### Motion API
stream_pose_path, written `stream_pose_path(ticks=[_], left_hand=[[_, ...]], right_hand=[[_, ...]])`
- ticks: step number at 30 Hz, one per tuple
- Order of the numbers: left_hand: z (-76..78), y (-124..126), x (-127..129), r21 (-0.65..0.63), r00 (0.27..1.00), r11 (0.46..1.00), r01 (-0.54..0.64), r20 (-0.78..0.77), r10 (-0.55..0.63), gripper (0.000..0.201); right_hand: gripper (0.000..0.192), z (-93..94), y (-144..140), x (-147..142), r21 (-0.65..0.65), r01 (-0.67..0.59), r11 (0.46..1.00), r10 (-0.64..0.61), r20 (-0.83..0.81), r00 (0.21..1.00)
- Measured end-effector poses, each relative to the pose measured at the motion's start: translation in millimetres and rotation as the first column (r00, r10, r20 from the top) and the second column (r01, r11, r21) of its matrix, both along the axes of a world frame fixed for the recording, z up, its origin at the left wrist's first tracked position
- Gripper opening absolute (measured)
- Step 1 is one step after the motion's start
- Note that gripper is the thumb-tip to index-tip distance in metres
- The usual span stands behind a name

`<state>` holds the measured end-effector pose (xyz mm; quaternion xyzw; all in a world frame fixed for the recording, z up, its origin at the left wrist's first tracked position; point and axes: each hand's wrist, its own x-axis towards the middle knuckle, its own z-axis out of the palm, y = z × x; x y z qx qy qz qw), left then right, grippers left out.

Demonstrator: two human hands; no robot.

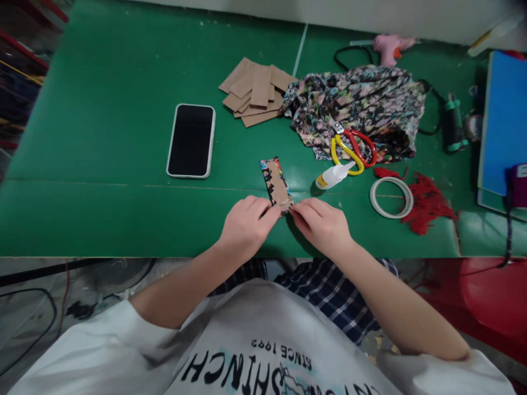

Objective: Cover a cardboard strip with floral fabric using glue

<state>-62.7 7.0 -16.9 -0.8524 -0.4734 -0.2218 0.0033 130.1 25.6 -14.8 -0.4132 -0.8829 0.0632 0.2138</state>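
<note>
A small cardboard strip (278, 182) lies on the green table, its edges wrapped with dark floral fabric. My left hand (249, 225) pinches the near left corner of this strip. At the near right corner, the fingertips of my right hand (321, 225) are pressed together on the fabric edge. Just beyond my right hand a white glue bottle (332, 176) with a pointed nozzle lies on its side. Scissors (354, 149) with red and yellow handles rest partly on a crumpled floral cloth (358, 104).
Cardboard pieces (261, 88) are piled beside the cloth, with a phone (191, 141) to the left. At right lie a tape roll (391, 198), red threads (429, 203), a green-and-black tool (453, 123) and a blue board (504, 126). A pink glue gun (389, 49) is at the back.
</note>
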Motion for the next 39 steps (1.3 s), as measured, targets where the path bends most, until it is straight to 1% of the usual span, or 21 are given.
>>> stream_pose_path(ticks=[3,5,8,10,14,17,19,22,24,27,30,32,35,39], left_hand=[[-1.5,1,1,-0.032,0.997,0.999,-0.005,0.080,0.007,0.015],[-2.7,2,1,-0.067,0.992,0.998,-0.001,0.127,0.009,0.016],[-3.1,4,-1,-0.088,0.991,0.996,0.011,0.135,0.001,0.019],[-2.6,4,-2,-0.083,0.993,0.996,0.019,0.117,-0.009,0.018],[-3.0,3,-2,-0.074,0.995,0.997,0.025,0.098,-0.018,0.016],[-3.5,2,-3,-0.105,0.994,0.994,0.035,0.103,-0.024,0.015],[-1.2,4,-7,-0.132,0.993,0.990,0.049,0.111,-0.034,0.015],[7.6,14,-19,-0.161,0.991,0.983,0.092,0.110,-0.075,0.016],[14.4,27,-27,-0.188,0.990,0.977,0.103,0.119,-0.082,0.015],[18.9,50,-33,-0.215,0.982,0.962,0.168,0.119,-0.145,0.018],[14.7,70,-28,-0.190,0.968,0.951,0.244,0.112,-0.226,0.022],[9.6,79,-23,-0.163,0.965,0.954,0.251,0.118,-0.233,0.023],[3.4,84,-16,-0.124,0.967,0.964,0.236,0.123,-0.221,0.024],[-2.2,83,-12,-0.090,0.960,0.960,0.265,0.120,-0.254,0.024]], right_hand=[[0.018,-1.2,0,0,-0.009,-0.009,1.000,0.008,-0.033,0.999],[0.022,-1.3,2,2,-0.026,-0.033,0.999,0.032,-0.069,0.997],[0.037,-0.6,6,7,-0.095,-0.123,0.988,0.112,-0.114,0.987],[0.040,-0.6,9,10,-0.130,-0.173,0.976,0.158,-0.118,0.980],[0.032,-2.3,12,12,-0.107,-0.200,0.974,0.189,-0.106,0.976],[0.026,-3.1,13,10,-0.078,-0.198,0.977,0.191,-0.089,0.978],[0.024,-3.1,14,9,-0.061,-0.181,0.982,0.176,-0.080,0.981],[0.020,-3.9,15,10,-0.028,-0.155,0.988,0.152,-0.086,0.985],[0.017,-5.2,15,11,-0.006,-0.147,0.989,0.146,-0.091,0.985],[0.013,-7.0,14,12,0.031,-0.139,0.990,0.141,-0.095,0.985],[0.012,-6.8,13,11,0.058,-0.144,0.988,0.149,-0.094,0.984],[0.012,-5.8,13,11,0.072,-0.152,0.986,0.158,-0.086,0.984],[0.014,-4.7,12,12,0.096,-0.161,0.982,0.167,-0.056,0.984],[0.013,-5.6,11,13,0.126,-0.167,0.978,0.171,-0.020,0.985]])
